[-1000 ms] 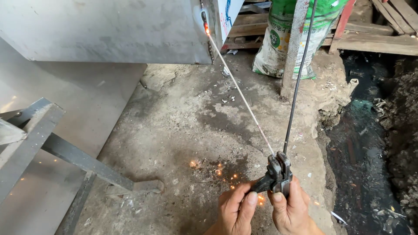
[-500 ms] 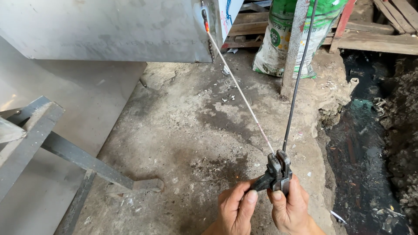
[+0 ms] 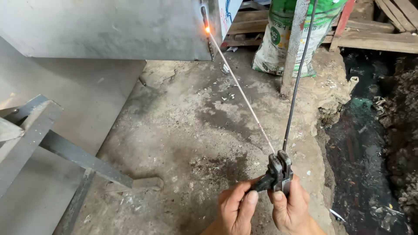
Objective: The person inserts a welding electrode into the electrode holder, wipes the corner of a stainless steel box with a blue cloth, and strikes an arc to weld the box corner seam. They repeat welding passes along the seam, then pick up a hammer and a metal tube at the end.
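**Both hands on the electrode holder, rod tip glowing at the steel box edge**

The 2 hands sit low in the head view, side by side; the right hand (image 3: 291, 206) is clenched around the dark electrode holder (image 3: 278, 170) from the right, thumb up along its body; the left hand (image 3: 235, 209) grasps the holder's lever end from the left, thumb and forefinger pinched onto it. The holder's clamp grips the near end of the welding rod (image 3: 241, 93); the rod's long axis runs away from the hands, up and to the left, a thin pale line across the concrete floor (image 3: 183, 143). Its far tip touches the vertical corner seam of the grey steel box (image 3: 109, 26), where an orange glow (image 3: 207, 29) shows; so the work point lies well apart from both hands, forward and left, and the left hand is slightly nearer to it. A dark cable (image 3: 300, 74) rises from the holder, nearly straight up. A grey post (image 3: 295, 48) and a green and white sack (image 3: 283, 39) stand beyond; angled steel bars (image 3: 65, 150) lie at the left; dark wet ground (image 3: 370, 143) borders the concrete on the right.
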